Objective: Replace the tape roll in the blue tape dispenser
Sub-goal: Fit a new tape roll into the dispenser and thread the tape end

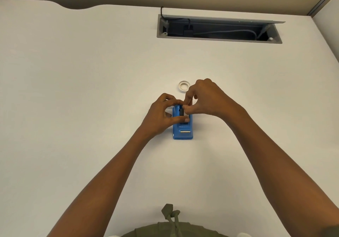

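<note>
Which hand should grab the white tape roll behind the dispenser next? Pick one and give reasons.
Right. The right hand sits beside the white tape roll, nearly touching it, pinching only a small black part. The left hand wraps the blue dispenser, steadying it, farther away.

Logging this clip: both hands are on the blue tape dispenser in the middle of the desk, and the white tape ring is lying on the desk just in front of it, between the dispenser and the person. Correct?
Not quite. The white tape ring lies on the desk beyond the blue tape dispenser, on its far side from the person, as the head view shows. The left hand and right hand are indeed on the dispenser.
</note>
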